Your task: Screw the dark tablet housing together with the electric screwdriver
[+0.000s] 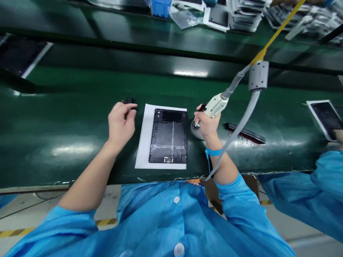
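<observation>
An opened tablet back [168, 136], dark grey with its inner parts showing, lies on a white sheet [143, 137] on the green conveyor belt [66, 117]. My left hand [121, 123] is left of the sheet, its fingertips pinching a small black part [130, 102]. My right hand [207, 123] is right of the tablet and grips a white electric screwdriver [215, 105], tip down over a small round metal dish [196, 130]. A grey cable [242, 119] runs from the tool up to a yellow cord [278, 30].
A long dark tear [245, 132] marks the belt to the right of the dish. A co-worker's blue sleeve [308, 192] and another tablet on white [325, 117] are at the right. Stacked trays and parts [241, 14] sit on the far side.
</observation>
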The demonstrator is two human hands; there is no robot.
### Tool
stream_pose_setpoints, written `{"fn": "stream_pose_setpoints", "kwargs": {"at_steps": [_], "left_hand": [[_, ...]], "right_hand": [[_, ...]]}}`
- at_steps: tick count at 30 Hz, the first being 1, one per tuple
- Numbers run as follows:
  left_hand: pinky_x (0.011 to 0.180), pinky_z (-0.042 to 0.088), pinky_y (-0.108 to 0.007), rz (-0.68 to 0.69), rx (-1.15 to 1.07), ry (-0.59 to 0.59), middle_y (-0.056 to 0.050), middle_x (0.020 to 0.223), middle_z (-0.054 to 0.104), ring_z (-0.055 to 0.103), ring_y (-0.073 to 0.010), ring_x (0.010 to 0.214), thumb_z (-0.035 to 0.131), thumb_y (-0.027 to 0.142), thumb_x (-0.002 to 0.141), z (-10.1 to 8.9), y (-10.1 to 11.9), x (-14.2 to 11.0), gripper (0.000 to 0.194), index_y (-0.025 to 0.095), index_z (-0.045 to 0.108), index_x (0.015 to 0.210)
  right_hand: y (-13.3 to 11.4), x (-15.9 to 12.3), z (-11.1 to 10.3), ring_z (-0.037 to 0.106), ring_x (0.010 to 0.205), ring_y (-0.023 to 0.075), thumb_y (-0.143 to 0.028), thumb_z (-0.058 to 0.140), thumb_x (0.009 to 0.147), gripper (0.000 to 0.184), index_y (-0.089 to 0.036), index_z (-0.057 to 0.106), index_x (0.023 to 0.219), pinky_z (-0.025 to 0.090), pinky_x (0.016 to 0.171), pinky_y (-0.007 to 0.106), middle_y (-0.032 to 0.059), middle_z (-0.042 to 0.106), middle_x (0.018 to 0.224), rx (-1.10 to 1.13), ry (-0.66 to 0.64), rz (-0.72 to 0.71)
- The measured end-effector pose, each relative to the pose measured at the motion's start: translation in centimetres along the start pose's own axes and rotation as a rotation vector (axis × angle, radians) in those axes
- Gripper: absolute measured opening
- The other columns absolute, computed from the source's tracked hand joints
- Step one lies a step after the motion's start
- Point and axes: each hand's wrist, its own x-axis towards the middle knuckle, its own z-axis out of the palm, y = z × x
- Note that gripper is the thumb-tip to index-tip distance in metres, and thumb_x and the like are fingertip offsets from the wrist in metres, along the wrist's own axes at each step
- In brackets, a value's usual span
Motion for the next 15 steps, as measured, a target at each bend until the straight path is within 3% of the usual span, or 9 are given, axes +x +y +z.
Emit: {"fn": "stream_pose_setpoints", "kwargs": {"at_steps": [3,7,11,15], "left_hand": [[0.085,0.06,-0.035,-0.063,-0.187,-0.228,-0.003,0.095,0.081,0.073,-0.0214,0.087,0.072,0.041,0.106,2.2,4.4,0.8,0.021,0.024,0.085,0.107],[0.083,0.06,-0.035,0.025,-0.28,-0.525,-0.002,0.09,0.085,0.075,-0.0214,0.083,0.076,0.038,0.105,7.4,8.5,2.4,0.019,0.023,0.084,0.095],[0.096,0.059,-0.038,0.113,-0.102,-0.578,-0.005,0.097,0.086,0.076,-0.0233,0.094,0.079,0.022,0.102,13.3,9.1,4.4,0.016,0.022,0.08,0.086],[0.11,0.056,-0.044,0.143,0.131,-0.555,-0.011,0.108,0.085,0.076,-0.0279,0.108,0.079,0.018,0.105,16.0,8.5,5.3,0.016,0.02,0.079,0.089]], "right_hand": [[-0.5,0.2,-0.1,0.047,0.044,0.0107,-0.028,0.08,0.067,0.017,-0.026,0.072,0.083,0.04,0.046,0.026,-0.0106,0.052,0.052,0.043,0.018,-0.036],[-1.1,0.3,-0.4,0.048,0.044,0.0111,-0.029,0.083,0.069,0.017,-0.026,0.074,0.083,0.042,0.045,0.027,-0.0099,0.055,0.054,0.039,0.061,-0.088],[-0.9,0.5,-0.3,0.049,0.045,0.0111,-0.031,0.083,0.066,0.018,-0.025,0.075,0.081,0.041,0.045,0.027,-0.0085,0.058,0.056,0.021,0.09,-0.06],[-0.6,0.7,-0.3,0.053,0.05,0.0119,-0.033,0.085,0.065,0.018,-0.024,0.078,0.079,0.047,0.052,0.029,-0.0068,0.06,0.057,0.037,0.123,-0.056]]}}
